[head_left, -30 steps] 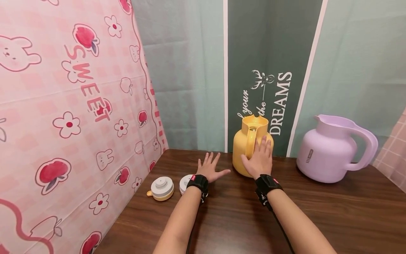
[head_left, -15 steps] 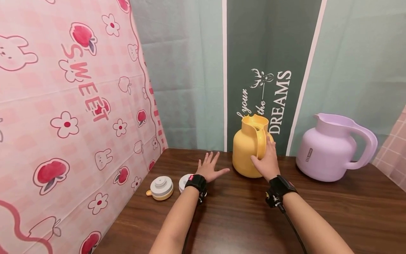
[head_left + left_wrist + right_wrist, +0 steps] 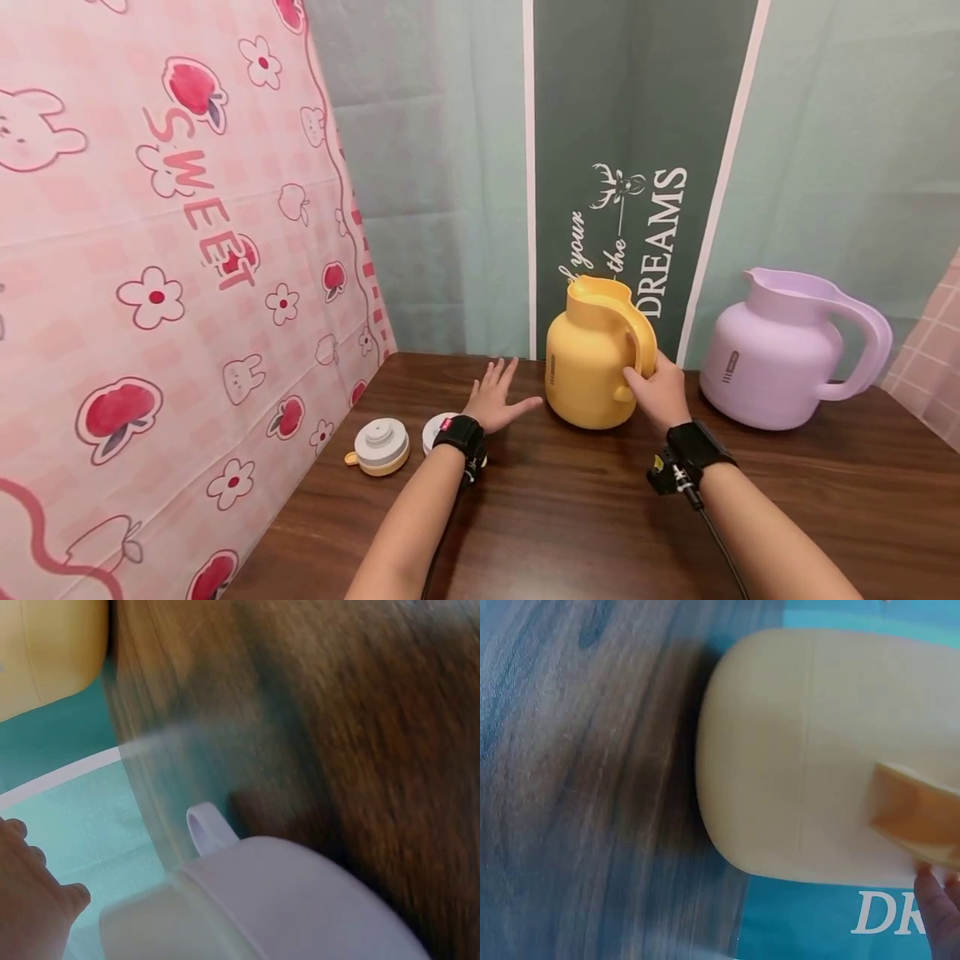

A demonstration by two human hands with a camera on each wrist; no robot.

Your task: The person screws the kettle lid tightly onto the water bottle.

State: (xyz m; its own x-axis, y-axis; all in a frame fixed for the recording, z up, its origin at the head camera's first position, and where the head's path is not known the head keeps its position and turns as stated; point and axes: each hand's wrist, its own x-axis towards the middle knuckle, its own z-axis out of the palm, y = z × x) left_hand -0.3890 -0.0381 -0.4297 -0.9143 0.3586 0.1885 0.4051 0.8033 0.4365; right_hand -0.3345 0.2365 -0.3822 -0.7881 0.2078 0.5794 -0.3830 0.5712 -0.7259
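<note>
A yellow thermos jug [image 3: 585, 362] stands at the back of the wooden table, lidless, its handle [image 3: 642, 337] turned toward the right. My right hand [image 3: 662, 392] grips that handle low down, thumb on the near side and fingers mostly hidden behind it. In the right wrist view, fingertips [image 3: 930, 896] show at the edge of the handle. My left hand [image 3: 495, 402] is spread, fingers straight and holding nothing. Beside its wrist sits a white and lavender lid [image 3: 292, 900] with a small loop, partly covered in the head view.
A second lid [image 3: 381, 447], white and grey with a yellow base and tab, lies further left. To the right stands a lavender jug [image 3: 776, 362], open-topped, handle facing right. Printed cloths hang behind the table [image 3: 555, 517] and along its left side.
The yellow jug has turned so its handle swings from facing me to the right. My right hand has moved right with the handle and now holds it. The left hand stays about still.
</note>
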